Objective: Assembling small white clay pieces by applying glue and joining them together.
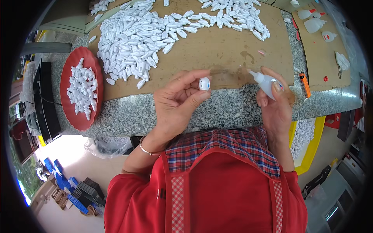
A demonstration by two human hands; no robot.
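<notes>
My left hand pinches a small white plastic piece between thumb and fingers, held above the granite counter's front edge. My right hand grips a small white glue bottle, its thin nozzle pointing left toward the piece with a gap between them. Behind both hands lies a brown cardboard sheet covered with a large heap of white plastic pieces. A second band of the same pieces runs along the far right of the sheet.
A red scalloped plate with several white pieces sits at the left on the speckled counter. An orange utility knife lies right of my hand. More glue bottles rest on cardboard at the far right. A yellow tub stands below.
</notes>
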